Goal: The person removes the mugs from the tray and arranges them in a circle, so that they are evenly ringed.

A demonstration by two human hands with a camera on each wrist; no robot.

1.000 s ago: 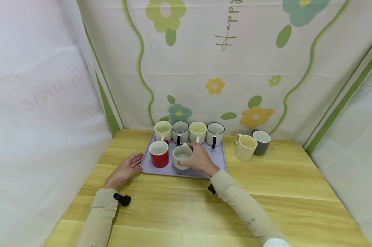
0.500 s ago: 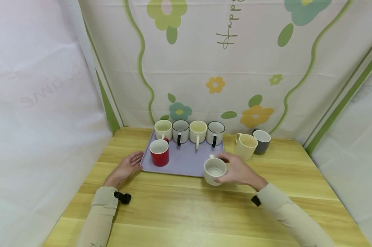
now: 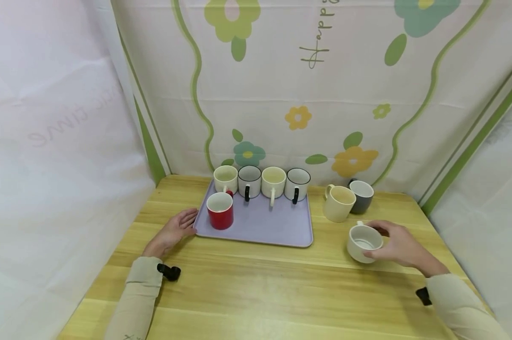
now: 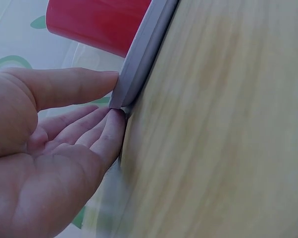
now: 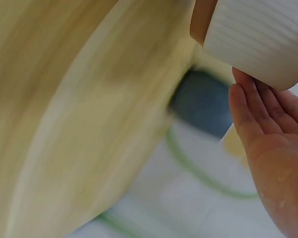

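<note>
On the left of my head view, the left hand [image 3: 172, 232] lies with fingers straight, thumb touching the tray [image 3: 266, 229]; its wrist view crops the red mug [image 3: 221, 212]. Right of centre, the beige mug [image 3: 336, 208] partly hides the grey mug [image 3: 362, 202]. Just below them, the right hand [image 3: 402, 248] pinches the white cup [image 3: 359, 251]; whether it touches the table [image 3: 247, 288] I can't tell. I judge it light, stiff, breakable; its ribbed wall should grip well. The right wrist view cuts much of it off.
</note>
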